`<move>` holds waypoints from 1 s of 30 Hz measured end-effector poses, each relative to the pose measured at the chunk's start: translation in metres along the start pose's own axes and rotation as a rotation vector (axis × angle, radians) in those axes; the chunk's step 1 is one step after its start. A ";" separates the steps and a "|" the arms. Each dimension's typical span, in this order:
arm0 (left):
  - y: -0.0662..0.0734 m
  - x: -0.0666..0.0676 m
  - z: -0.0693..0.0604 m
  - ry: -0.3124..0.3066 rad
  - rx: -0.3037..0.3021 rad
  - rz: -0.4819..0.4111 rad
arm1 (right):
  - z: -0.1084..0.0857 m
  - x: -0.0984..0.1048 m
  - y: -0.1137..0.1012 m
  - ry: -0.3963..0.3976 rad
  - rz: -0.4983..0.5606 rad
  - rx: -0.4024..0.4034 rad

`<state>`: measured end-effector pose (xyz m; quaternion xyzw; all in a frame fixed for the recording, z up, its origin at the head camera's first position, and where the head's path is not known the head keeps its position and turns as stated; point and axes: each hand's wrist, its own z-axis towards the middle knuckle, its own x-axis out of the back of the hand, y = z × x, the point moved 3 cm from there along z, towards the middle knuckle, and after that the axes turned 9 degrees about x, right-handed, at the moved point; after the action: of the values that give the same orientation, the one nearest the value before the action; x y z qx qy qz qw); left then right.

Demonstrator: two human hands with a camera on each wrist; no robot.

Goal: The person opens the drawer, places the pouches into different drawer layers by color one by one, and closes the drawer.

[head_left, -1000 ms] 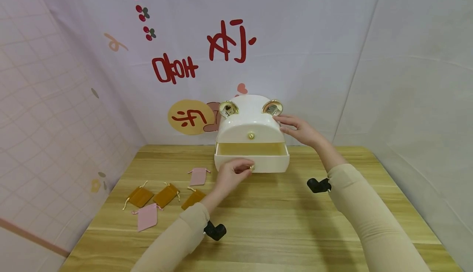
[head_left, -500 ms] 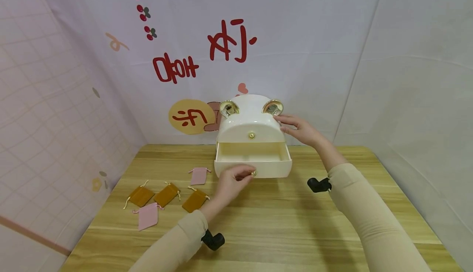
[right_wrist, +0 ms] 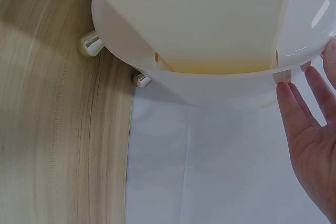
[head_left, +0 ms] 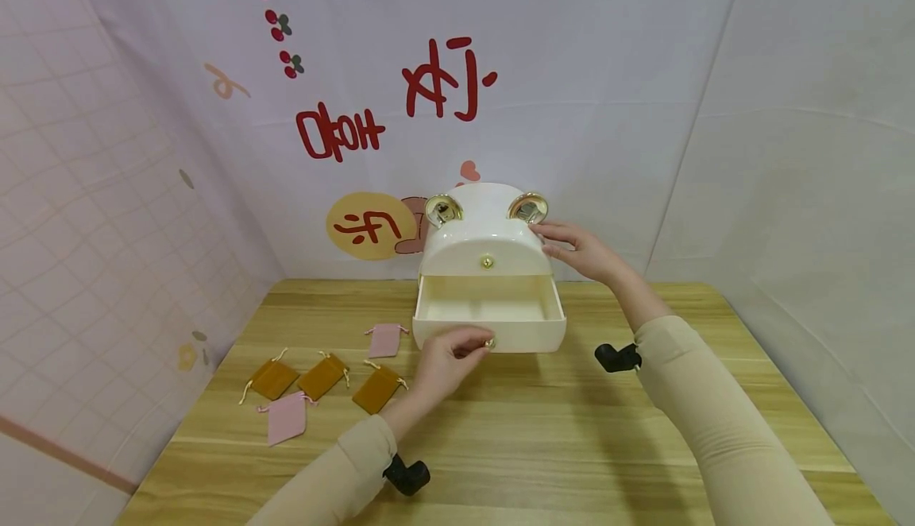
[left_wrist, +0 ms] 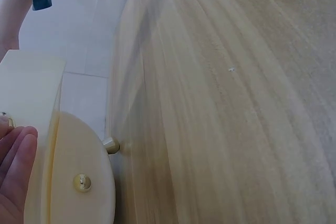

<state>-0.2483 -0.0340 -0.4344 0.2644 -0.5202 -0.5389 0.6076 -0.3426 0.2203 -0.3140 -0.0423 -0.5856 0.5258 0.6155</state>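
Note:
A glossy white frog-shaped drawer box (head_left: 486,220) with two gold-rimmed eyes stands at the back of the table. One drawer (head_left: 529,335) is pulled out, and its inside looks bare. My left hand (head_left: 443,367) pinches that drawer's gold knob (head_left: 490,343) between thumb and fingers. Against the box's right side rest the fingertips of my right hand (head_left: 582,254), with extended fingers, as the right wrist view also shows. Above the drawer sits a second gold knob (head_left: 487,261). In the left wrist view, another knob (left_wrist: 82,183) shows on a rounded front near a gold foot (left_wrist: 111,145).
Left of the box lie several drawstring pouches: a pink pouch (head_left: 386,340), another pink pouch (head_left: 287,419), and mustard pouches, one being the nearest mustard pouch (head_left: 379,388). The wooden table (head_left: 543,446) meets a printed cloth wall (head_left: 600,113) behind.
My left hand has drawn the drawer outward, toward me, and more of its inside shows. My right hand stays at the box's side.

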 end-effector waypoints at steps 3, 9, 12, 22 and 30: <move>0.001 0.000 -0.004 -0.003 -0.007 -0.010 | 0.000 0.000 0.001 0.000 0.004 0.001; 0.011 0.000 -0.014 -0.009 -0.016 -0.017 | 0.000 0.000 0.002 0.000 0.012 0.000; 0.026 0.003 -0.020 -0.015 -0.020 -0.012 | 0.000 0.000 0.002 0.002 0.020 0.007; 0.028 0.003 -0.028 -0.011 -0.050 -0.001 | 0.000 0.000 0.001 0.001 0.016 0.005; 0.008 -0.001 -0.029 -0.016 -0.040 -0.029 | 0.000 0.000 0.000 0.001 0.005 0.004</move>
<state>-0.2183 -0.0375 -0.4370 0.2552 -0.5105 -0.5599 0.6006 -0.3421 0.2200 -0.3140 -0.0427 -0.5842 0.5286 0.6144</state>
